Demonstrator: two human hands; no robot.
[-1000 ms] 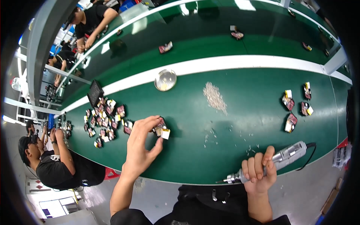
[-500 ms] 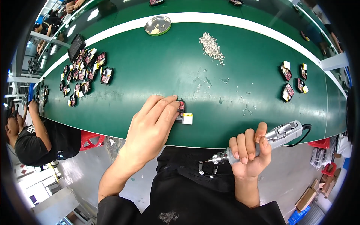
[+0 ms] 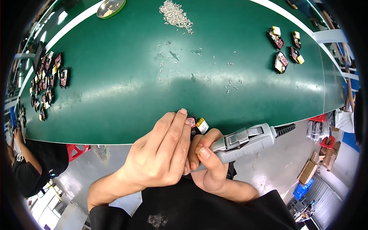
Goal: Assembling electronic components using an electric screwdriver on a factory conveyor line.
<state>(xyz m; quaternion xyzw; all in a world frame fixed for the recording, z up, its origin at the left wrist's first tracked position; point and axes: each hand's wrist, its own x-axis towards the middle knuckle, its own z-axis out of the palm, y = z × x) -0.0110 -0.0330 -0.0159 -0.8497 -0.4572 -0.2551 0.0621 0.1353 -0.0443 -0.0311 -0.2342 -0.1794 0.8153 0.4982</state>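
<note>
At the table's near edge sits a small black device housing with a red circuit board. A white and yellow block, like a battery pack, lies at its right side. My left hand is closed on the housing's left side, fingers together and covering much of it. My right hand wraps round a grey electric screwdriver, its cord end pointing right. The two hands almost touch, and the screwdriver's tip is hidden behind them.
The green table holds a heap of small silver screws, with several scattered nearer. Far left stands a round metal dish. Similar devices cluster at the left, and several more lie at the right. A person sits at the left.
My right hand has brought the screwdriver up and left to the device beside my left hand. The view has shifted, so the table's things appear higher and farther left.
</note>
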